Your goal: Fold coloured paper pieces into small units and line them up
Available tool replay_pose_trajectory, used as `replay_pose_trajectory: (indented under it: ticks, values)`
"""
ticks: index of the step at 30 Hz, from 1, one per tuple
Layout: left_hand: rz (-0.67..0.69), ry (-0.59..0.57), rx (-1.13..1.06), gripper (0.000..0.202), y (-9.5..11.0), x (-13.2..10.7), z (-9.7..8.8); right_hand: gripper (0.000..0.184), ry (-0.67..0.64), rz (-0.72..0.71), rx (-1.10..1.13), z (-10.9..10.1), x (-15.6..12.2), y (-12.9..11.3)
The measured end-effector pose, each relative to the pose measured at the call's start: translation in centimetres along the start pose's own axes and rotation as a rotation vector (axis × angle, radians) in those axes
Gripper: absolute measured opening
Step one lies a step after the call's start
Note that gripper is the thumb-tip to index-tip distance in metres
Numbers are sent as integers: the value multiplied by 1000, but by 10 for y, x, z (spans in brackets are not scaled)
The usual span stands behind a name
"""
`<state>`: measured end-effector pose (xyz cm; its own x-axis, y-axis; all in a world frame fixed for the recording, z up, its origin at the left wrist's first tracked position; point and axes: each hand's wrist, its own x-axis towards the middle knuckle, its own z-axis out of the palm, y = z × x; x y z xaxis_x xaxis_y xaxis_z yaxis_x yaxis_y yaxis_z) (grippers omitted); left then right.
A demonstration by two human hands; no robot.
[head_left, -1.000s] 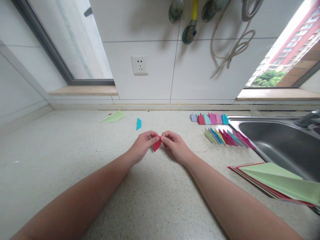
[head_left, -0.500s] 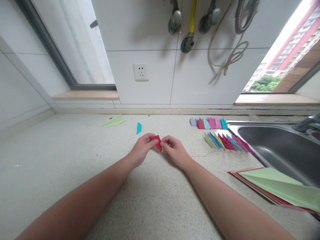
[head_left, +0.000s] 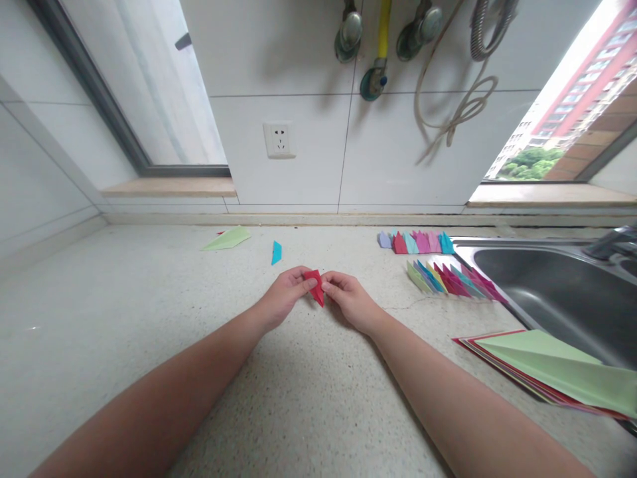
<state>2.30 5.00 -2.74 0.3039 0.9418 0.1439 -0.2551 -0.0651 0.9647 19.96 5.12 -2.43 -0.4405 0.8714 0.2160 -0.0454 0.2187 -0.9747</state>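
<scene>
Above the middle of the speckled countertop, a small folded red paper piece [head_left: 315, 289] is held between both hands. My left hand [head_left: 287, 297] pinches its left side, thumb in front. At its right edge, the thumb and fingertips of my right hand [head_left: 349, 297] are closed on the paper. The piece has a pointed lower end that angles down. Just beyond my left hand lies a blue folded paper piece [head_left: 277, 252]. Farther left, a light green folded paper [head_left: 229, 238] rests with a bit of red showing behind it.
Two rows of coloured folded paper pieces, a back row [head_left: 422, 243] and a front row [head_left: 450, 280], stand beside the steel sink [head_left: 542, 279]. A stack of large folded sheets [head_left: 552, 365] lies at the right, against the sink rim. Behind is a tiled wall with a socket [head_left: 279, 140].
The red paper's shape has altered: its lower point now extends farther down and creases show. My right hand has shifted very slightly right. The camera view has moved a little.
</scene>
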Motion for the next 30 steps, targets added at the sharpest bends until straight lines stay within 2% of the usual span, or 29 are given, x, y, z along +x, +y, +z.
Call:
replay_pose_trajectory:
  ticks: [7, 12, 15, 21, 30]
  values:
    - [-13, 22, -1, 22, 1, -1, 1, 24, -9, -1, 59, 0, 0, 0]
    - [-30, 39, -26, 24, 2, 1, 0, 25, 208, 50, 141, 1, 3, 5]
    - [-42, 57, 7, 21, 2, 3, -1, 25, 256, 78, 204, 1, 5, 6]
    - [-51, 53, 47, 19, 1, 4, -3, 25, 213, 106, 252, 3, 4, 4]
    - [-77, -46, 76, 16, 3, 1, -4, 22, 137, 66, 240, 3, 4, 5]
